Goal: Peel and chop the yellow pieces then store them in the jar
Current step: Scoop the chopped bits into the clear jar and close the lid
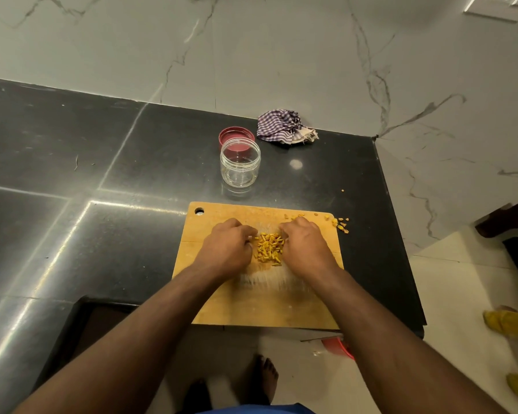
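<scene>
The chopped yellow pieces (269,247) lie heaped between the 2 hands — left hand (228,245) and right hand (305,245) cup them with curled fingers. The open jar (240,161) stands straight ahead, nearer the left hand.

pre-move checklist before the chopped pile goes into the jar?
1. Jar open and upright beyond the board: ok.
2. Lid off, lying behind the jar: ok.
3. Jar empty: ok, nothing visible inside.
4. Chopped yellow pieces gathered in one pile between left hand and right hand: ok.
5. All pieces collected: not ok, stray bits sit at the cutting board far right corner and on the counter.
6. Grip on the pile: cannot tell, fingertips hidden.
</scene>
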### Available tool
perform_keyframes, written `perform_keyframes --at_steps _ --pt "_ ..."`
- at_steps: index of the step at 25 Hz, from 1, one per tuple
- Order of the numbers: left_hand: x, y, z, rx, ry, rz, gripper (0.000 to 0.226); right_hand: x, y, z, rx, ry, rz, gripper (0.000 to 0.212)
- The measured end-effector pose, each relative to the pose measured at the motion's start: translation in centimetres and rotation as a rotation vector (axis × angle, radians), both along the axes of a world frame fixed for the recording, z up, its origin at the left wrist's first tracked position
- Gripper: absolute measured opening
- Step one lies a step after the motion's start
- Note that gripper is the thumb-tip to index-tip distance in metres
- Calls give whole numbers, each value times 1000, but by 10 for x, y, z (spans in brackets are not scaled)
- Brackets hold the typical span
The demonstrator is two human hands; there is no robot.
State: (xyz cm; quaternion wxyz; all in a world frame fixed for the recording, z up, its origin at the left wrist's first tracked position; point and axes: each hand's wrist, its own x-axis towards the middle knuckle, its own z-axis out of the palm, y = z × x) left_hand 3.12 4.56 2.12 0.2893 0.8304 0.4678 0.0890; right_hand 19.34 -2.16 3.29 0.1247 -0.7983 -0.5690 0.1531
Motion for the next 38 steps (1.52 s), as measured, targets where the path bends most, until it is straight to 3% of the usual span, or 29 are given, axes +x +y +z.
perform_keyframes --at_steps 4,7,14,17,21,24,27,34,38 --pt "-4 -1 -1 -10 -44 2 29 -15 -1 -3 -40 40 102 45" --pt "-8 3 -1 -6 -73 57 36 -10 2 -3 33 86 73 45" --pt "-11 4 -1 -58 -129 166 33 -34 0 -4 24 -87 299 38" --pt "-14 4 2 -121 -195 208 30 -30 -12 -7 57 -66 318 30" --pt "-20 2 4 -338 -447 395 24 -9 -20 4 74 77 163 37" --pt "-24 5 8 -627 -722 590 30 -9 -25 7 -103 -2 107 53" --pt "-29 9 12 -809 -897 676 26 -28 -20 7 -135 -89 148 57" --pt "-32 6 10 -787 -877 644 16 -38 -15 9 -119 -93 193 29" --pt "-30 16 13 -589 -779 562 14 -40 -12 13 -122 -111 182 28"
